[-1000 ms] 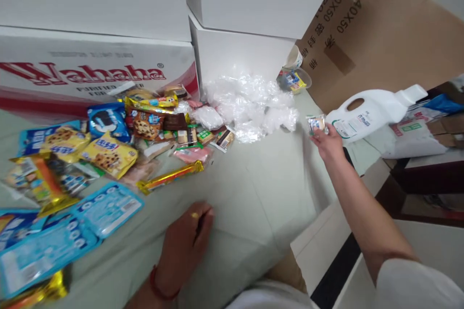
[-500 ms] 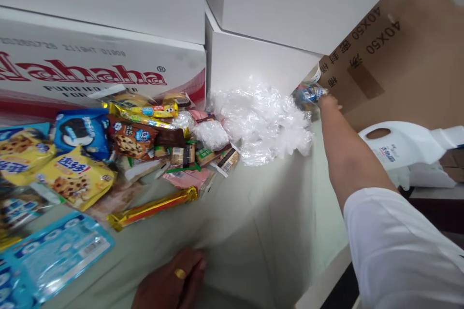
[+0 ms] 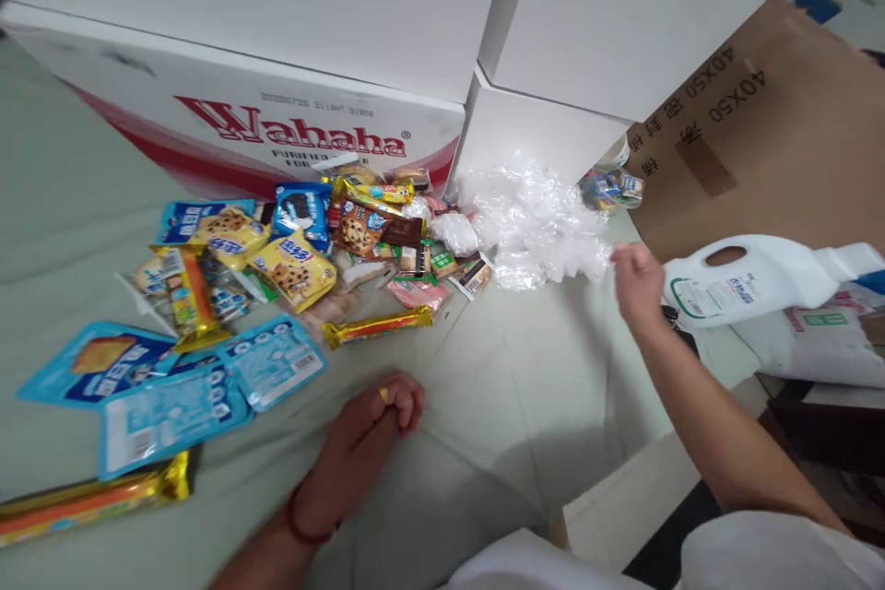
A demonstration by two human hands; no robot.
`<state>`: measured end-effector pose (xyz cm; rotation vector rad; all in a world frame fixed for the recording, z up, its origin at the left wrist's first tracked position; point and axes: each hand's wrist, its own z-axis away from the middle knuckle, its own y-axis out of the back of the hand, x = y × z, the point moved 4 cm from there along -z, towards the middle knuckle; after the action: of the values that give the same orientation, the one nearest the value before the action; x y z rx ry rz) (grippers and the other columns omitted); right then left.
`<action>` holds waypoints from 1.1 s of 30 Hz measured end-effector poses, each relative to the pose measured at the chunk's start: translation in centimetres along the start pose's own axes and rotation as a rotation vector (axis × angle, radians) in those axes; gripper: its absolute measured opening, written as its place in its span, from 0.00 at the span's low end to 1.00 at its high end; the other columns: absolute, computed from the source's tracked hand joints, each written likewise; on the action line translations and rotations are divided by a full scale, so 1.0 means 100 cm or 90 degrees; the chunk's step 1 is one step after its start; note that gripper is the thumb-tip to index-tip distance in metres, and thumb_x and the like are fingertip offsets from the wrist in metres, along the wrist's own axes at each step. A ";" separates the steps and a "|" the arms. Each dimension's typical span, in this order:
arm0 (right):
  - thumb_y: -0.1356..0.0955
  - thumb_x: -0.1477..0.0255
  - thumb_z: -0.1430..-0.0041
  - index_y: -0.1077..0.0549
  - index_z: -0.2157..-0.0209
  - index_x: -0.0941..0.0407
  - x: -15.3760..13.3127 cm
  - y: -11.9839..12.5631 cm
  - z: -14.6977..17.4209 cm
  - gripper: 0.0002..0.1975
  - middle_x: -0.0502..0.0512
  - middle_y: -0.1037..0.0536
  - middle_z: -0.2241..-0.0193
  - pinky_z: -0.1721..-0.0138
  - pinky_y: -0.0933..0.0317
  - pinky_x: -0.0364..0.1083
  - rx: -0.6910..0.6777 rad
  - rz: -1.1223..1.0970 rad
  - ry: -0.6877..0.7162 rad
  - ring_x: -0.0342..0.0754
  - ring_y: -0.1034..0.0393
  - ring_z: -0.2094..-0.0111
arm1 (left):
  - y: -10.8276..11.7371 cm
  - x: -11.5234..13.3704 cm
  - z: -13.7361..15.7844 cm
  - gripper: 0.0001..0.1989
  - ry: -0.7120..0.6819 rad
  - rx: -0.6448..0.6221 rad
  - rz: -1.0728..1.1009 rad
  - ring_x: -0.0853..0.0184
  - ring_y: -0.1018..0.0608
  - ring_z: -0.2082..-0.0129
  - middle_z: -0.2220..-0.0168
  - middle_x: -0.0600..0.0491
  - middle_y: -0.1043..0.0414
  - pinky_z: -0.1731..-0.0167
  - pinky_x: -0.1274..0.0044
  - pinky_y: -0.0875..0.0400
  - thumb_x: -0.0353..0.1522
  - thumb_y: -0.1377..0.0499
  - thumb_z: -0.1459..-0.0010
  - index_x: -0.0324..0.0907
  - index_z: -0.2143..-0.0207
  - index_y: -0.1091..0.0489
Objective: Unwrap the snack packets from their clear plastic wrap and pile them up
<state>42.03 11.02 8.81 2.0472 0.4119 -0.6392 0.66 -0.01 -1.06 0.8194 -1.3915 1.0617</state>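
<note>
Hard to make out: right hand, blurred, with fingers bent inward and palm side hidden; cannot tell whether spread, pressed together or pinching something. Left hand clearer, fingers curled close together over a pale green, creased cloth cover, palm also hidden.

Just left of the right fingers, a crumpled heap of clear, glossy plastic film, single pieces indistinguishable, contact with the fingers unclear. Just right of them, a smooth, rounded white plastic bottle on its side, with an oval handle opening and label print too small to read. Beyond them, small blue-and-yellow plastic packets bunched together, and a white rounded cup, mostly hidden behind a plain white carton, top cut off.

Beyond the left fingers, near but apart, a long, slim gold-and-red foil wrapper with crimped ends. Further off, overlapping snacks, including a puffed yellow plastic cookie packet. Left of the same fingers, flat light-blue plastic pouches, partly overlapping; below these, another gold foil bar, cut off at the view's left edge.
</note>
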 end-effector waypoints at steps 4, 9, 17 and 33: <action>0.33 0.63 0.33 0.22 0.62 0.54 -0.051 -0.062 0.067 0.11 0.54 0.23 0.67 0.62 0.38 0.45 -0.299 0.072 0.149 0.49 0.29 0.66 | 0.010 -0.003 -0.003 0.12 0.087 -0.030 0.238 0.71 0.36 0.78 0.78 0.56 0.35 0.77 0.78 0.42 0.31 0.39 0.46 0.43 0.79 0.38; 0.33 0.69 0.37 0.21 0.52 0.53 -0.079 -0.123 0.067 0.13 0.61 0.24 0.51 0.62 0.39 0.47 -0.255 0.183 0.028 0.52 0.28 0.61 | 0.011 -0.003 -0.005 0.11 0.079 -0.037 0.332 0.72 0.34 0.78 0.78 0.57 0.34 0.76 0.77 0.43 0.31 0.35 0.50 0.41 0.79 0.35; 0.32 0.59 0.40 0.25 0.63 0.56 -0.095 -0.084 0.099 0.14 0.51 0.26 0.72 0.73 0.42 0.43 -0.119 -0.146 -0.176 0.43 0.39 0.76 | 0.007 0.000 -0.009 0.12 0.071 -0.036 0.355 0.71 0.30 0.74 0.73 0.56 0.30 0.71 0.77 0.37 0.36 0.30 0.51 0.40 0.72 0.29; 0.24 0.56 0.50 0.22 0.66 0.54 -0.174 -0.108 0.197 0.17 0.45 0.30 0.81 0.76 0.48 0.42 -0.310 -0.522 -0.304 0.41 0.41 0.80 | -0.001 -0.011 -0.006 0.20 0.044 0.052 0.113 0.69 0.27 0.78 0.79 0.57 0.27 0.74 0.76 0.35 0.47 0.30 0.48 0.42 0.65 0.27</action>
<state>16.87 -0.90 2.97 1.1602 1.0160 -1.3250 1.08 0.39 -2.16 0.7206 -1.3886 1.2792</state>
